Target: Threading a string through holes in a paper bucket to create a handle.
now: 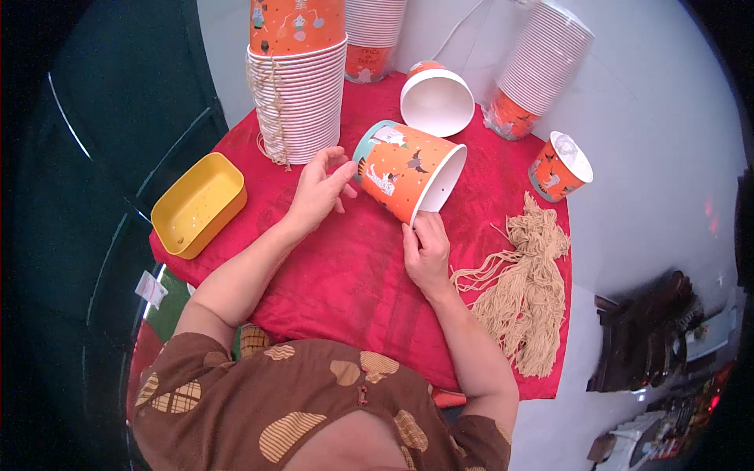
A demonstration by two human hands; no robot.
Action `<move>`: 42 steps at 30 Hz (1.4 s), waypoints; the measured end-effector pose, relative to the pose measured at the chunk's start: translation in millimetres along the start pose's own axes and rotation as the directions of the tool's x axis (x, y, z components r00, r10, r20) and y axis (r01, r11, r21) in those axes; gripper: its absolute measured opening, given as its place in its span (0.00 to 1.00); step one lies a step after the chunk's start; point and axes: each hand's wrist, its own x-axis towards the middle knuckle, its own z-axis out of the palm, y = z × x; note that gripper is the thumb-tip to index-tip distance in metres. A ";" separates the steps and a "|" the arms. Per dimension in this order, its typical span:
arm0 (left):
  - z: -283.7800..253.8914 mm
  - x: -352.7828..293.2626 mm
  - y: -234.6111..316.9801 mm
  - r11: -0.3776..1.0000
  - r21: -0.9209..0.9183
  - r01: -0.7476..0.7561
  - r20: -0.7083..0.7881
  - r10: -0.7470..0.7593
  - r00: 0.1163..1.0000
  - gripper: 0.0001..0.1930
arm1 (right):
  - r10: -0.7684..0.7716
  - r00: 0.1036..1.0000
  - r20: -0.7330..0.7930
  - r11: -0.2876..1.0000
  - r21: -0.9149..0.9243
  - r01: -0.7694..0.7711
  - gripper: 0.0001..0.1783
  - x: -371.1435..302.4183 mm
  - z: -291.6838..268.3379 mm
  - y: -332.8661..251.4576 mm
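Note:
An orange paper bucket [402, 169] with white ghost-like figures, a dark bat shape and a pale green band lies tilted over the table, its white mouth facing right and toward me. My right hand [429, 250] pinches the near side of its rim, fingers inside the mouth. A small dark hole shows in the inner wall. Beside the banded base end, my left hand [322, 187] has its fingers apart, thumb close to the bucket; whether it touches is hard to tell. To the right of my right hand lies a bundle of beige cord [526, 294].
Red cloth [353, 267] covers the table. A yellow tub [199, 206] sits at left. Behind stand a tall bucket stack [302, 102] with cord hanging on it, and wrapped stacks [542, 67]. A white-lined bucket [437, 102] lies at back; a small orange cup [560, 167] stands right.

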 end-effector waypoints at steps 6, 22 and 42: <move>4.0 -1.1 -0.9 0.986 0.147 -0.077 -0.085 0.090 0.992 0.25 | -0.044 0.999 -0.014 0.991 -0.131 0.041 0.07 0.8 -4.1 7.1; -9.8 -11.6 35.2 0.232 0.545 -0.806 0.189 0.902 0.387 0.25 | -0.174 0.946 0.274 0.966 -0.138 0.218 0.09 81.4 -59.2 -10.5; 13.2 -26.5 53.0 0.067 0.523 -0.850 0.562 0.722 0.403 0.11 | 0.106 0.962 0.250 0.943 -0.332 -0.017 0.05 10.8 -140.9 15.0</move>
